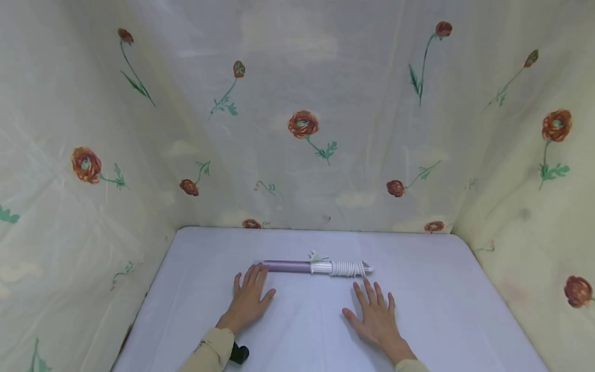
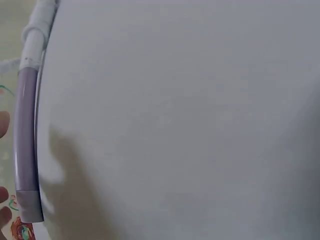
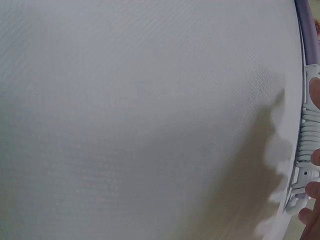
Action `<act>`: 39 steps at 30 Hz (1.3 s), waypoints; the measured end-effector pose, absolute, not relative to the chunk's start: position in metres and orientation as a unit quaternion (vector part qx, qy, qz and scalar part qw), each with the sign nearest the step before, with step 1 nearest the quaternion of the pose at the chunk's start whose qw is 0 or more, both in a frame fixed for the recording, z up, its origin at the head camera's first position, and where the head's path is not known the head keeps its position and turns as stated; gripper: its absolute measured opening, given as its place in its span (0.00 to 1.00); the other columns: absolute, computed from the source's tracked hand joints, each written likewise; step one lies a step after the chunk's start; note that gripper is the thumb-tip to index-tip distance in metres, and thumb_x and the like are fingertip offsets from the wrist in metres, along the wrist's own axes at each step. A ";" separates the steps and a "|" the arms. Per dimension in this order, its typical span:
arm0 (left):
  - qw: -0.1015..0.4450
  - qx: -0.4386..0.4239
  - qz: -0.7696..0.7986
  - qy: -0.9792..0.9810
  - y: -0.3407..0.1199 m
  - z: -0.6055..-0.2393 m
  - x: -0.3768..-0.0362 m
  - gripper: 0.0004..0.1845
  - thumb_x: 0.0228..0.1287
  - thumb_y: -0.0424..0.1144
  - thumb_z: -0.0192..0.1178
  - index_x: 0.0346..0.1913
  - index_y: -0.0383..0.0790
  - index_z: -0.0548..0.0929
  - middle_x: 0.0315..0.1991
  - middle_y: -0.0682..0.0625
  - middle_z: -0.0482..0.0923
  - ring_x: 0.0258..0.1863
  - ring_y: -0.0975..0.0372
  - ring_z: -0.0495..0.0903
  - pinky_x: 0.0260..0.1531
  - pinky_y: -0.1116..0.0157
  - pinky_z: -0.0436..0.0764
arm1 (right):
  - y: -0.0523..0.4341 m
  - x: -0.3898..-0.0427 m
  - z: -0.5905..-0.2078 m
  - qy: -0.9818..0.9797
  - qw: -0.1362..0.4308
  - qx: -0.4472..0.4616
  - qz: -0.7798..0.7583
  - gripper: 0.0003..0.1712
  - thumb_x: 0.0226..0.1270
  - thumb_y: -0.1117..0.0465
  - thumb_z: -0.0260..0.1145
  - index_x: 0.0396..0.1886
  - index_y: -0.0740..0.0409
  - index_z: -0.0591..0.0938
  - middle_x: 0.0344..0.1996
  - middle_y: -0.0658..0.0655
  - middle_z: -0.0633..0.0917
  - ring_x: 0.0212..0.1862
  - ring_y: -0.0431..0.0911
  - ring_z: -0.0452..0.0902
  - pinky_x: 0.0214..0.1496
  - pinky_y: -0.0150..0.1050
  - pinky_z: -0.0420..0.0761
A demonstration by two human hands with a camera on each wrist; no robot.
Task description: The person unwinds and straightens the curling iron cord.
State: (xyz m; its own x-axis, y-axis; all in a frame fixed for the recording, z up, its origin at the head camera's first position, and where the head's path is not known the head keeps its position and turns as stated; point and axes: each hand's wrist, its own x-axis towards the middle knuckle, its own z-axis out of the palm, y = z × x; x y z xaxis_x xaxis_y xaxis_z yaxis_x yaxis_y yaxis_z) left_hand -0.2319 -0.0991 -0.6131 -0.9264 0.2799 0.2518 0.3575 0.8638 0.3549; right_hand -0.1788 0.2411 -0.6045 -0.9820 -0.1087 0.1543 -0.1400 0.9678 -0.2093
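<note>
A slim purple and white rod-shaped device [image 1: 317,266] with a white cord wound round its right half lies crosswise on the white table [image 1: 302,330]. My left hand [image 1: 249,295] rests flat on the table, fingers straight, its tips just short of the purple end. My right hand [image 1: 374,316] lies flat too, fingers spread, a little below the cord-wrapped end. Neither hand holds anything. The left wrist view shows the purple barrel [image 2: 26,145] along its left edge. The right wrist view shows the coiled cord [image 3: 307,140] at its right edge with fingertips [image 3: 311,214] beside it.
Cream cloth printed with red flowers [image 1: 302,124] walls the table on the left, back and right. A small black object [image 1: 239,354] sits under my left wrist near the table's front edge.
</note>
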 end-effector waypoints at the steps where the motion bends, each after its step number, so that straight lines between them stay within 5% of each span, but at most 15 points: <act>1: 0.101 -0.174 -0.207 -0.957 -0.098 -0.611 -0.237 0.35 0.66 0.54 0.54 0.71 0.41 0.61 0.71 0.41 0.58 0.71 0.47 0.55 0.64 0.39 0.49 | 0.241 -0.180 -0.604 -0.989 0.075 0.064 0.111 0.43 0.63 0.33 0.54 0.71 0.52 0.63 0.72 0.63 0.60 0.72 0.64 0.51 0.66 0.68 0.47; 7: 0.114 -0.204 -0.226 -0.946 -0.086 -0.608 -0.269 0.31 0.65 0.47 0.58 0.67 0.39 0.66 0.67 0.41 0.64 0.69 0.48 0.59 0.65 0.44 0.54 | 0.237 -0.183 -0.607 -0.986 0.091 0.075 0.120 0.39 0.64 0.37 0.56 0.69 0.53 0.66 0.68 0.65 0.65 0.70 0.63 0.55 0.65 0.66 0.49; 14: 0.060 -0.197 -0.202 -0.957 -0.070 -0.621 -0.289 0.33 0.62 0.48 0.60 0.67 0.40 0.65 0.65 0.43 0.68 0.67 0.48 0.62 0.64 0.41 0.52 | 0.228 -0.179 -0.609 -0.981 0.112 0.087 0.131 0.33 0.64 0.44 0.61 0.65 0.54 0.70 0.64 0.64 0.70 0.68 0.62 0.59 0.65 0.66 0.52; 25: 0.117 -0.157 -0.257 -0.946 -0.054 -0.623 -0.296 0.15 0.60 0.37 0.63 0.51 0.45 0.77 0.47 0.49 0.80 0.51 0.52 0.74 0.58 0.41 0.55 | 0.231 -0.178 -0.607 -0.974 0.149 0.107 0.132 0.31 0.58 0.54 0.66 0.62 0.55 0.72 0.61 0.62 0.72 0.65 0.60 0.63 0.62 0.64 0.58; 32: 0.097 -0.157 -0.225 -0.957 -0.048 -0.620 -0.294 0.19 0.61 0.46 0.63 0.53 0.45 0.79 0.46 0.48 0.77 0.49 0.52 0.71 0.55 0.41 0.57 | 0.229 -0.176 -0.606 -0.974 0.142 0.104 0.145 0.34 0.58 0.56 0.66 0.65 0.54 0.69 0.62 0.60 0.71 0.66 0.59 0.63 0.63 0.63 0.58; 39: 0.083 -0.166 -0.240 -0.953 -0.049 -0.620 -0.294 0.15 0.62 0.45 0.61 0.50 0.43 0.78 0.45 0.48 0.76 0.47 0.53 0.71 0.54 0.42 0.57 | 0.227 -0.178 -0.600 -0.971 0.146 0.107 0.155 0.35 0.58 0.57 0.66 0.66 0.54 0.68 0.62 0.61 0.71 0.66 0.59 0.63 0.63 0.63 0.59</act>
State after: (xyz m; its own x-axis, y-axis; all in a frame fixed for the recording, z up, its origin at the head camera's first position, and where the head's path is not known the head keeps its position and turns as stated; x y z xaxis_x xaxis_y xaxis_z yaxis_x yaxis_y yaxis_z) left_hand -0.2945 -0.0490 -0.6201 -0.9316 0.2759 0.2368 0.3552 0.8298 0.4304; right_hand -0.1776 0.2271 -0.6003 -0.9344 -0.1621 0.3172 -0.2527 0.9293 -0.2694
